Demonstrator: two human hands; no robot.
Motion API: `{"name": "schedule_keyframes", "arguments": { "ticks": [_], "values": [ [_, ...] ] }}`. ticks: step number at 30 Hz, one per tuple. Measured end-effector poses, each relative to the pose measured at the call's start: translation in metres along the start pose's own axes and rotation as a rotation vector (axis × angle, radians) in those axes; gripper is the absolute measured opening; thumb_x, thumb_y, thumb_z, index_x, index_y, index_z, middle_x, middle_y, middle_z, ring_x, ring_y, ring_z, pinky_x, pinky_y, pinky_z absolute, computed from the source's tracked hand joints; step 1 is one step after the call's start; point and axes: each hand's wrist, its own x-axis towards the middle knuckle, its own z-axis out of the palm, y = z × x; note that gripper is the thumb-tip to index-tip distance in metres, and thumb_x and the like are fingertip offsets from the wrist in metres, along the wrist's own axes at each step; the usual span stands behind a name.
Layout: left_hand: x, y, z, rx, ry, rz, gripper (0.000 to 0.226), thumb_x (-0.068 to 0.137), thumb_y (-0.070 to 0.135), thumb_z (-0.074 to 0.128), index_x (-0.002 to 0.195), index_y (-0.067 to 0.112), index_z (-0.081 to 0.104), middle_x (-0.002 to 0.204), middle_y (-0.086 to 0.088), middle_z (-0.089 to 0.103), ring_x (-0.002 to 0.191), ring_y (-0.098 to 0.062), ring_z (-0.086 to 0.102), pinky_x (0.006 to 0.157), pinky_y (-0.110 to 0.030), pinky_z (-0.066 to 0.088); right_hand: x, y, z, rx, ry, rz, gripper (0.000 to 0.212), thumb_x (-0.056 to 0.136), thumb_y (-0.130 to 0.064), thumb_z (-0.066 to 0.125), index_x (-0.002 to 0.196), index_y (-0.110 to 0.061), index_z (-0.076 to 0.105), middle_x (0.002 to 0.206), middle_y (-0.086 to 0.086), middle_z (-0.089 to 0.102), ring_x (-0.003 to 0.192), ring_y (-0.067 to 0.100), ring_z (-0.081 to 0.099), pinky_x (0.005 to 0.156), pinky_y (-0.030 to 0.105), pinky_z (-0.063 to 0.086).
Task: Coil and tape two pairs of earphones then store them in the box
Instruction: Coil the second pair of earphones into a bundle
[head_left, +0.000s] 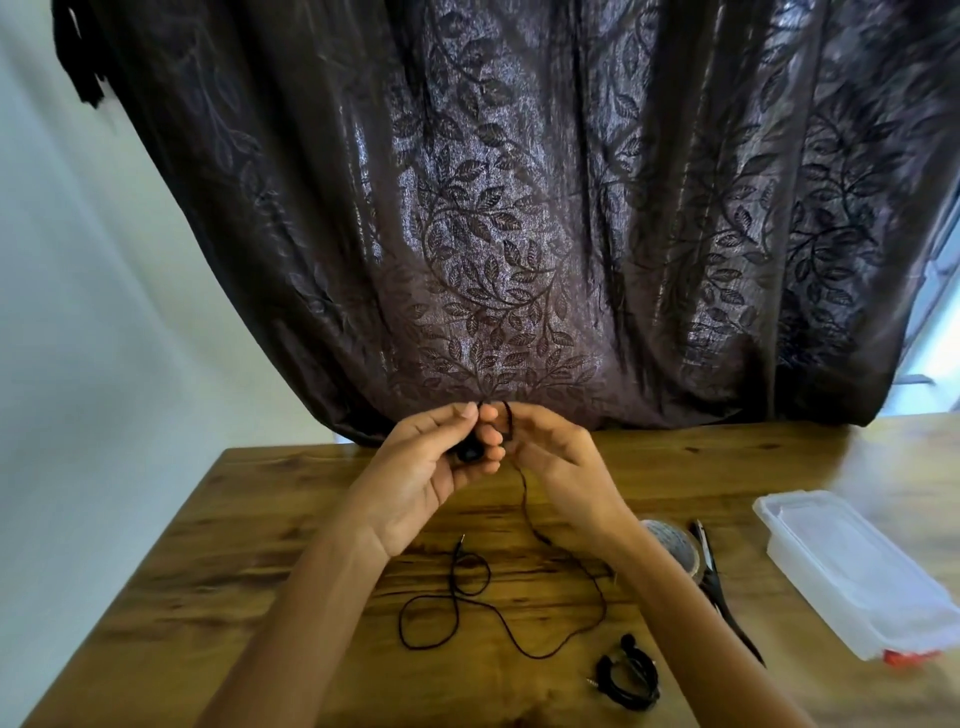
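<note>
1. Head view: over the wooden table (291, 519), the left hand (421, 478) pinches an earbud (470, 452) and the right hand (558, 457) pinches the cord (523, 493) beside it, apparently round a finger
2. The loose length trails toward the near side below both hands, its plug (461, 541) nearer the left hand
3. The box (852, 566) sits at right
</note>
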Motion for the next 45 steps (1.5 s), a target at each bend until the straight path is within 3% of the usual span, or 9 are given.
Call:
{"name": "schedule_keyframes", "arguments": {
  "ticks": [2,8,14,20,27,34,38,41,45],
  "values": [
    [-0.001,0.002,0.002,0.0,-0.005,0.0,0.022,0.092,0.012,0.045,0.084,0.006,0.065,0.064,-0.002,0.064,0.06,-0.009,0.063,0.057,-0.019,0.055,0.0,-0.01,0.007,0.187,-0.032,0.009,0.029,0.09,0.007,0.046,0.105,-0.011,0.062,0.093,-0.003,0.067,0.09,0.002,0.062,0.08,0.018,0.049],
    [0.0,0.008,0.001,-0.177,0.025,-0.009,0.02,0.091,0.011,0.045,0.086,0.004,0.062,0.073,-0.007,0.072,0.067,-0.014,0.07,0.063,-0.023,0.058,-0.003,-0.005,0.012,0.156,0.031,-0.011,0.017,0.093,-0.007,0.049,0.089,-0.009,0.065,0.067,-0.001,0.061,0.06,0.005,0.054,0.057,0.017,0.045],
    [0.002,0.004,0.002,-0.253,0.028,0.066,0.021,0.085,0.007,0.048,0.099,0.002,0.063,0.088,-0.009,0.074,0.083,-0.016,0.071,0.072,-0.024,0.058,-0.016,0.008,0.019,-0.245,0.037,0.002,0.023,0.094,-0.012,0.052,0.075,-0.022,0.06,0.058,-0.01,0.055,0.049,0.003,0.048,0.05,0.018,0.042],
    [0.008,-0.002,-0.002,-0.199,0.172,0.151,0.021,0.087,-0.003,0.049,0.103,0.001,0.062,0.091,-0.01,0.073,0.086,-0.018,0.071,0.077,-0.027,0.058,-0.037,0.004,0.016,-0.887,0.086,-0.357,0.021,0.091,-0.023,0.049,0.09,-0.017,0.068,0.076,-0.009,0.063,0.055,0.007,0.057,0.043,0.019,0.046],
    [0.01,-0.012,-0.004,0.239,0.306,0.281,0.022,0.089,0.001,0.055,0.107,0.012,0.063,0.087,0.003,0.074,0.087,-0.007,0.07,0.078,-0.013,0.052,-0.041,-0.026,-0.004,-1.087,0.109,-0.619,0.011,0.081,-0.017,0.06,0.081,-0.019,0.071,0.068,-0.008,0.06,0.052,0.009,0.054,0.036,0.022,0.041],
    [0.005,-0.021,-0.003,0.614,0.177,0.251,0.022,0.089,0.006,0.056,0.106,0.016,0.066,0.092,0.006,0.073,0.092,0.0,0.066,0.082,-0.014,0.049,-0.021,-0.059,-0.02,-1.044,0.146,-0.734,0.01,0.085,-0.025,0.063,0.083,-0.025,0.073,0.072,-0.01,0.065,0.063,0.014,0.055,0.044,0.029,0.045],
    [-0.003,-0.018,0.007,0.484,0.043,0.187,0.024,0.094,0.009,0.046,0.102,0.016,0.068,0.078,-0.001,0.073,0.089,-0.009,0.066,0.093,-0.021,0.043,-0.004,-0.069,-0.027,-0.785,0.131,-0.656,0.014,0.084,-0.019,0.06,0.088,-0.022,0.073,0.081,-0.01,0.069,0.074,0.016,0.061,0.063,0.035,0.051],
    [-0.008,-0.015,0.011,0.356,-0.021,0.154,0.029,0.095,0.014,0.044,0.097,0.018,0.072,0.07,-0.001,0.069,0.085,-0.029,0.058,0.096,-0.039,0.038,0.008,-0.069,-0.031,-0.634,0.151,-0.55,0.017,0.083,-0.015,0.059,0.09,-0.022,0.073,0.083,-0.01,0.068,0.081,0.014,0.061,0.071,0.036,0.05],
    [-0.014,-0.007,0.018,0.217,-0.069,0.145,0.027,0.086,0.023,0.049,0.09,0.014,0.074,0.063,0.0,0.06,0.075,-0.021,0.059,0.096,-0.047,0.042,0.015,-0.058,-0.034,-0.446,0.189,-0.425,0.017,0.083,-0.018,0.058,0.091,-0.025,0.072,0.086,-0.015,0.067,0.086,0.008,0.063,0.077,0.04,0.052]
  ]
}}
